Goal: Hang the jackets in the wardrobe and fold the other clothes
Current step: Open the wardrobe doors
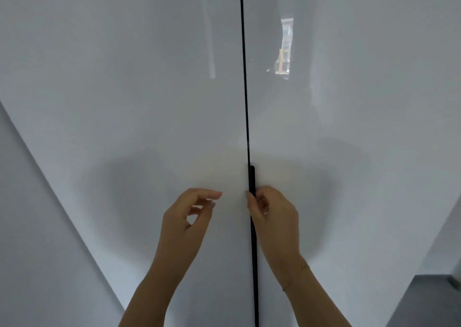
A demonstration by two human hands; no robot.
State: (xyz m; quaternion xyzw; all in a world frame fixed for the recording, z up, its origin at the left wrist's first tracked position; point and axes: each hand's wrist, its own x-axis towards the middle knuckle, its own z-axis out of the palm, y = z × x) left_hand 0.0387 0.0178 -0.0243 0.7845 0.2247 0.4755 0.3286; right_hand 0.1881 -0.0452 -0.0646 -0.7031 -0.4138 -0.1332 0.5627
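Facing a glossy white wardrobe (149,89) up close, both doors shut, with a thin dark gap (244,77) running straight down between them. Black handle strip (252,182) sitting along the inner edge of the right door (361,114), starting about two thirds of the way down and carrying on out of the bottom of the shot.

Right hand (273,212) on that handle, fingers (262,202) curled round its edge and thumb (250,200) pressed on the near side, so gripping it properly. Thin bracelet (287,285) on that wrist.

Left hand (189,214) hovering just beside, over the left door (124,152), not touching the handle. Fingers loosely curled, thumb (212,194) and first finger pointing toward the gap, holding nothing. Can't tell if the tips touch the door surface.

Soft shadows of both hands and arms spread across the doors behind them. Bright reflection of a window (284,44) with a building outside showing up high on the right door. Plain white wall (37,226) on the left side, strip of grey floor (429,299) down in the bottom right corner. No jackets or other clothes in shot anywhere.
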